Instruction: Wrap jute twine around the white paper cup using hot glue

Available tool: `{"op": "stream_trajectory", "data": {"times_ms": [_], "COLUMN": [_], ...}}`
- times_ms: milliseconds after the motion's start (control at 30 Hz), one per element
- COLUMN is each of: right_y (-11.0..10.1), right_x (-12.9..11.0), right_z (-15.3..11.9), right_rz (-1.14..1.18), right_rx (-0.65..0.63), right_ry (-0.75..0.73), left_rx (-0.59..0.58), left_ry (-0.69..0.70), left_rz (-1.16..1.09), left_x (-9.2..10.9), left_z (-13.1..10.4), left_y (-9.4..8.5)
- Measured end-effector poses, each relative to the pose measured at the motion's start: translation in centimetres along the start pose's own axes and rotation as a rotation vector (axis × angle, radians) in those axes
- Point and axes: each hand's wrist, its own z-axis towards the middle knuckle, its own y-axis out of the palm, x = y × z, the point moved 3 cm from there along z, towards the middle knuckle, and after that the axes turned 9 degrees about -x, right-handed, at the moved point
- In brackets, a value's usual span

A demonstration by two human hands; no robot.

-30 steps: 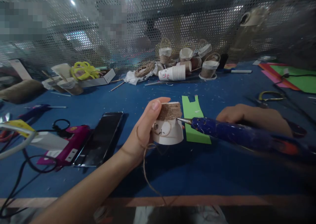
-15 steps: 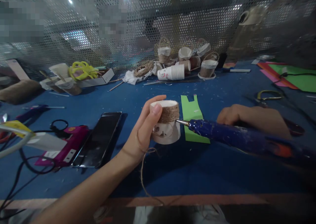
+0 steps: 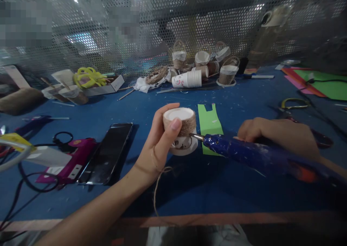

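Observation:
Near the middle of the view, my left hand point(image 3: 162, 141) grips a white paper cup point(image 3: 187, 147), thumb in front and fingers behind. Brown twine point(image 3: 189, 126) is wound around the cup's upper part, and a loose strand hangs from my hand toward the table edge. From the right, my right hand point(image 3: 273, 132) holds a dark blue glue gun point(image 3: 244, 150). Its metal tip meets the cup at the lower border of the twine. Behind the gun lies a green paper piece point(image 3: 210, 121).
A black phone point(image 3: 108, 154) and a magenta power strip point(image 3: 73, 157) with cables lie left. Stacked cups point(image 3: 188, 79) and twine-wrapped baskets point(image 3: 227, 74) stand at the back. Yellow-handled scissors point(image 3: 295, 103) and coloured sheets point(image 3: 322, 85) are at right.
The cup has tilted, showing more of its opening, and my left thumb lies further across the twine. The glue gun's tip has shifted slightly left and down with the cup.

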Motion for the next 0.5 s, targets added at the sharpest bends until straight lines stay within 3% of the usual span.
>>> {"op": "stream_trajectory", "data": {"times_ms": [267, 500], "right_y": [-1.04, -0.65], "right_x": [-0.16, -0.12], "right_z": [-0.10, -0.09], "right_rz": [0.036, 0.068], "right_rx": [-0.004, -0.028], "right_ry": [-0.011, 0.015], "left_rx": [0.054, 0.059], "left_ry": [0.033, 0.064], "left_rz": [-0.023, 0.033], "left_x": [0.49, 0.62], "left_z": [-0.06, -0.21], "left_y": [0.05, 0.12]}}
